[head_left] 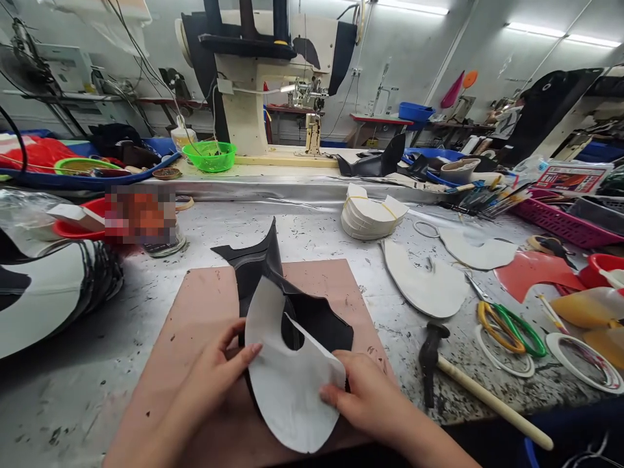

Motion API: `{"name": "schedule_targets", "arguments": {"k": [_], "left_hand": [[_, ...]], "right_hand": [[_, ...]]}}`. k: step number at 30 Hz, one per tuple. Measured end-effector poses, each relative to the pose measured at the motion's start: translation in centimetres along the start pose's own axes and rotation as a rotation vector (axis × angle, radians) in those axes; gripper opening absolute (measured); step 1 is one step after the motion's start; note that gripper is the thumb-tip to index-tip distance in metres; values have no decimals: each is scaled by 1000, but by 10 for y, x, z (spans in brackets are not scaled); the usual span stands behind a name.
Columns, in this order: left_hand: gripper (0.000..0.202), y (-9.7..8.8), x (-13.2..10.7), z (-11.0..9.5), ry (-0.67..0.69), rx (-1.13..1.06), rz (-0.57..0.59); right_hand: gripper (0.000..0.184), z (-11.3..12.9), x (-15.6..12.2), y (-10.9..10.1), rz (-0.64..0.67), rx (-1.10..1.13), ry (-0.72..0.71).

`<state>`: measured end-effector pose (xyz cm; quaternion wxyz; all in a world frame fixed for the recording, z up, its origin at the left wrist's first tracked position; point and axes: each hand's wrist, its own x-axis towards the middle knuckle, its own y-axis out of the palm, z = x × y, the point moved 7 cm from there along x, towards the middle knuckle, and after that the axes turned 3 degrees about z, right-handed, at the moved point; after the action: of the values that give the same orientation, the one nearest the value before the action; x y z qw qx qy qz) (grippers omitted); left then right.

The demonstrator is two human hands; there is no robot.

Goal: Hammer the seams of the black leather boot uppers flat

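A black shoe upper piece [266, 273] lies on a pinkish-brown work board [205, 312] on the bench. A white lining piece [287, 383] rests on top of its near end. My left hand [214, 374] lies on the board, fingertips pressing the white piece's left edge. My right hand [363, 393] pinches the white piece's right edge between thumb and fingers. Both hands sit at the near end of the board.
A hammer [439, 367] with a pale handle lies right of the board. Scissors [507, 322] with green and yellow grips, white cut pieces [424, 279], a banded white stack [370, 211] and rings lie further right. A sewing machine [253, 84] and green bowl [209, 156] stand behind.
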<state>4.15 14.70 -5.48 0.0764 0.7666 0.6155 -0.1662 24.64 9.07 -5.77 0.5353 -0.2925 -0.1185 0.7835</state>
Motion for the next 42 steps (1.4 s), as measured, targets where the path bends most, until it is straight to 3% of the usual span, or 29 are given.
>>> {"name": "schedule_targets", "arguments": {"k": [7, 14, 29, 36, 42], "left_hand": [[38, -28, 42, -25, 22, 336, 53], [27, -35, 68, -35, 64, 580, 44], [30, -37, 77, -21, 133, 761, -21], [26, -32, 76, -27, 202, 959, -57], [12, -19, 60, -40, 368, 1217, -115]], "right_hand": [[8, -4, -1, 0, -16, 38, 57], [9, -6, 3, 2, 1, 70, 74], [9, -11, 7, 5, 30, 38, 115], [13, -7, 7, 5, 46, -1, 105], [9, -8, 7, 5, 22, -18, 114]]}}
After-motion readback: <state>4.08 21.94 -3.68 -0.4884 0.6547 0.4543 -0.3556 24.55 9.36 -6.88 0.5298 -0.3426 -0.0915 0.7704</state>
